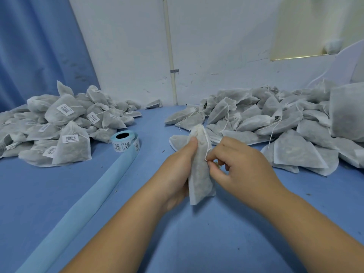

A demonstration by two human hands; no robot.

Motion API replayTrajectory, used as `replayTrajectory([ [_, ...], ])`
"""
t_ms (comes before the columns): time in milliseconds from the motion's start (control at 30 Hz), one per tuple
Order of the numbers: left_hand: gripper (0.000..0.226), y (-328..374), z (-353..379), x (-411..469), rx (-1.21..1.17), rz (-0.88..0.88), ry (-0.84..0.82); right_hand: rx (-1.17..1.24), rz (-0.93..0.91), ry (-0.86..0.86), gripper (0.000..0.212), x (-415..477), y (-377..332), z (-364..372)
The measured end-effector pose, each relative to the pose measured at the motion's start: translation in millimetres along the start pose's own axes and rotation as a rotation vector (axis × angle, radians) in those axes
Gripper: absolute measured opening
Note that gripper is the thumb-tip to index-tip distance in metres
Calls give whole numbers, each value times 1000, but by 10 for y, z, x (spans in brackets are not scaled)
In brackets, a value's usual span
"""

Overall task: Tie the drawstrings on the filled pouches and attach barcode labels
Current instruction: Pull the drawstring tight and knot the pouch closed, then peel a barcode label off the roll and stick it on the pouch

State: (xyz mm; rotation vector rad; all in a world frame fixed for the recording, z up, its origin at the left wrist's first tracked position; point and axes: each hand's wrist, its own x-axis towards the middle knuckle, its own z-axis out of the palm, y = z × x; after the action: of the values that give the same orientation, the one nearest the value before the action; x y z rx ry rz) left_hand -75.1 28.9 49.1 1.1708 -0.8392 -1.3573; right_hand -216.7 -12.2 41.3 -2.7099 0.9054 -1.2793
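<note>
Left grip [176, 174] holds the filled pouch [200, 174] upright above desk [59, 194] centre, thumb on its neck. Right grip [236, 166] pinches the drawstring [206, 155] at the pouch's 3 o'clock edge. Label roll [126, 142]: 10 o'clock.

The person's left hand [175, 174] and right hand [244, 164] are bare, and so are the left forearm [126, 233] and right forearm [307, 223], uncovered as far as the view reaches. The nails [194, 140] that show are short and plain.
</note>
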Motion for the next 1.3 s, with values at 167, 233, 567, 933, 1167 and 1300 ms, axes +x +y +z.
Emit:
replayTrajectory([
  [167, 19, -34, -36, 25, 80, 100, -85, 12, 34, -57, 9, -1, 32, 5],
  [233, 16, -23, -51, 39, 20, 129, -98, 35, 30, -71, 16, -4, 41, 8],
  [567, 21, 11, -86, 49, -197, 149, -38, 115, 42, -157, 50, 10, 64, 3],
  [933, 10, 382, -843, -97, 24, 307, 421, 275, 106, -265, 46, -51, -252, 258],
  [1167, 16, 505, -1705, -131, -216, 409, 692, 216, 76, -462, 43, 27, -492, 511],
  [1300, 17, 386, -1929, -48, -330, 392, 709, 222, 148, -444, 32, 203, -591, 749],
])
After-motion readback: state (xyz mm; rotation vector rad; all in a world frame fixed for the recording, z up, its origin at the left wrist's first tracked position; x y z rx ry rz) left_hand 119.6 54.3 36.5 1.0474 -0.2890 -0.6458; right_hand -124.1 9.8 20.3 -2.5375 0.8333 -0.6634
